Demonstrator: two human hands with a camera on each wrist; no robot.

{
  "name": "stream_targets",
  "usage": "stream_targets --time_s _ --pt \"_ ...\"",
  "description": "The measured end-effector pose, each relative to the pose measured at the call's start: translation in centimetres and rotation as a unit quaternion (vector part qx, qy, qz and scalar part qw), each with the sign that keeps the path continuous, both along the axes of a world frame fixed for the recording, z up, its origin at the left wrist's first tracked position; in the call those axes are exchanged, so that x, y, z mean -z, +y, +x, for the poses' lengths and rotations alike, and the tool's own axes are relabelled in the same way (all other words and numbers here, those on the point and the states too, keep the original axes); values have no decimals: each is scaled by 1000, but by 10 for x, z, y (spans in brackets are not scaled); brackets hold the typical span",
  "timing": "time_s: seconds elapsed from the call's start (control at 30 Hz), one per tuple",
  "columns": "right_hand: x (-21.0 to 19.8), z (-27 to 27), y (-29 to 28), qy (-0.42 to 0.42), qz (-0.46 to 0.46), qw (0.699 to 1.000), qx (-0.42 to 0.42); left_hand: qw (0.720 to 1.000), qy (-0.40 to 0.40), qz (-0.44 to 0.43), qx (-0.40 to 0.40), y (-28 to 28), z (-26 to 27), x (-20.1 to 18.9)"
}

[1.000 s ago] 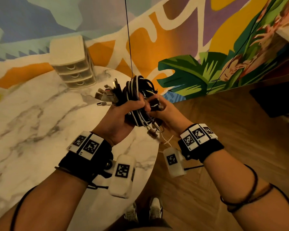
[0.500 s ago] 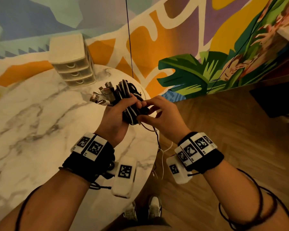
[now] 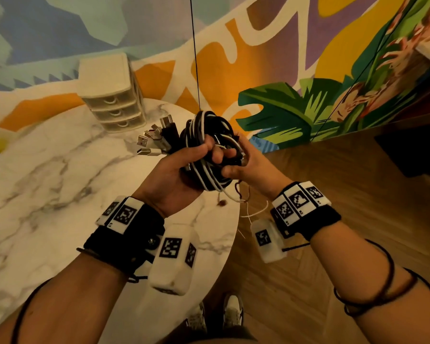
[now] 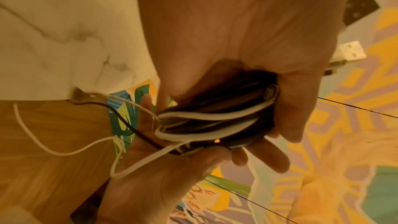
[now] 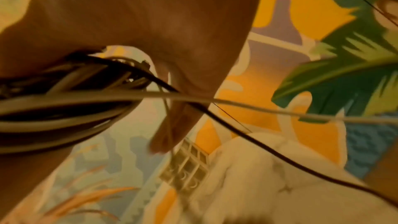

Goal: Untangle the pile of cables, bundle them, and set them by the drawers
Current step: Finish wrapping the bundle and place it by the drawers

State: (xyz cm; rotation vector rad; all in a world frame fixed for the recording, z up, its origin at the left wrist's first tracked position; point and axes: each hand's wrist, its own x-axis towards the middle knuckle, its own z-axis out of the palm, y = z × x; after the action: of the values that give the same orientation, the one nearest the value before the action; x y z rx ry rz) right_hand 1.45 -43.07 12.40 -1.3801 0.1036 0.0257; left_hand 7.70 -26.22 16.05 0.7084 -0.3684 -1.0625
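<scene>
A coiled bundle of black and white cables (image 3: 204, 135) (image 4: 215, 122) (image 5: 53, 111) is held in the air above the right edge of the marble table (image 3: 47, 182). My left hand (image 3: 184, 167) grips the coil from the left, fingers curled round it. My right hand (image 3: 238, 160) holds the coil's right side, fingers wrapped into the strands. Several USB plugs (image 3: 154, 140) stick out of the bundle to the left. Thin loose ends (image 3: 233, 194) (image 4: 64, 149) dangle below the hands. The small cream drawers (image 3: 112, 95) (image 5: 185, 168) stand at the table's far edge.
A painted mural wall (image 3: 283, 70) runs behind the table. Wooden floor (image 3: 333, 194) lies to the right, with a dark object (image 3: 412, 150) at the far right. My shoes (image 3: 216, 316) show below the table edge. A thin black line (image 3: 195, 53) hangs from above.
The bundle dipped toward the table half a second ago, and now it is up and slightly to the right again. My right hand has closed back onto the coil's right side.
</scene>
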Motion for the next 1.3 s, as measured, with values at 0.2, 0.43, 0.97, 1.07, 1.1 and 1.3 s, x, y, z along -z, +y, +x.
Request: stream_targets --time_s 0.2,0.43,0.97,1.07,1.1,1.3 --pt "8 3 16 -14 50 996 71 999 -40 8 -28 -2 4 -1" --pt "14 0 24 28 -4 998 49 989 -72 57 -119 -12 3 2" --pt "23 14 -32 130 -624 756 -153 912 -283 237 177 17 2 -9" --pt "1 16 -35 130 -607 764 -176 826 -410 337 192 13 -7 -5" --pt "-4 15 -34 129 -595 773 -180 805 -444 346 186 12 -7 -5" --pt "-22 10 -20 130 -554 807 -159 729 -546 371 181 12 -12 13"
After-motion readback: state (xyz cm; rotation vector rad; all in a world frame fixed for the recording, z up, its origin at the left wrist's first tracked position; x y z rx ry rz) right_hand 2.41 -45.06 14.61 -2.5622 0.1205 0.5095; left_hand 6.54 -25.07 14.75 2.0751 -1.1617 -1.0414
